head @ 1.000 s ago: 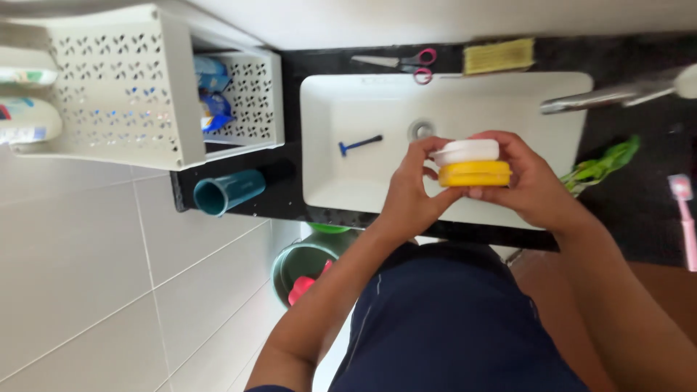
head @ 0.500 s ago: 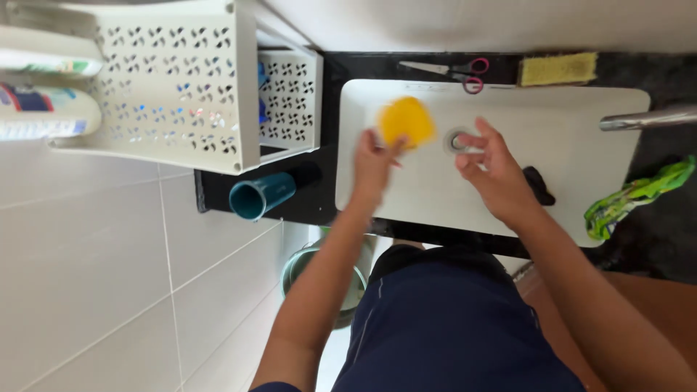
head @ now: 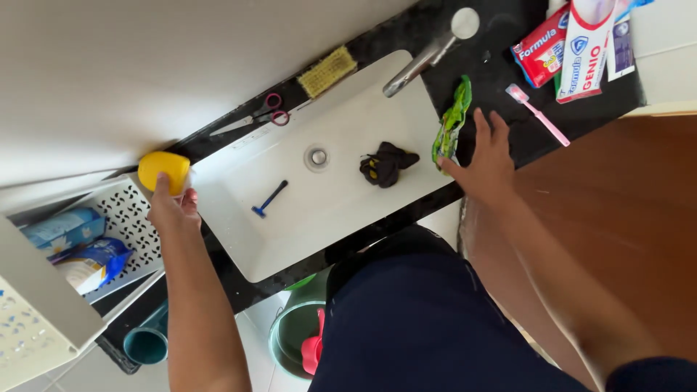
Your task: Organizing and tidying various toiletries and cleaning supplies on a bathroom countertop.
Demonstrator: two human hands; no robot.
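Holding a round yellow container in the left hand, fingers clamped around its lower part, up at the far left corner of the white sink, just above a perforated white basket. Resting the right hand flat on the dark worktop at the sink's right edge, fingers spread apart and gripping nothing, fingertips touching a crumpled green wrapper. Lying in the basin: a blue razor and a small dark bundle either side of the drain. Lying on the worktop: red-handled scissors, a yellow sponge, a pink toothbrush.
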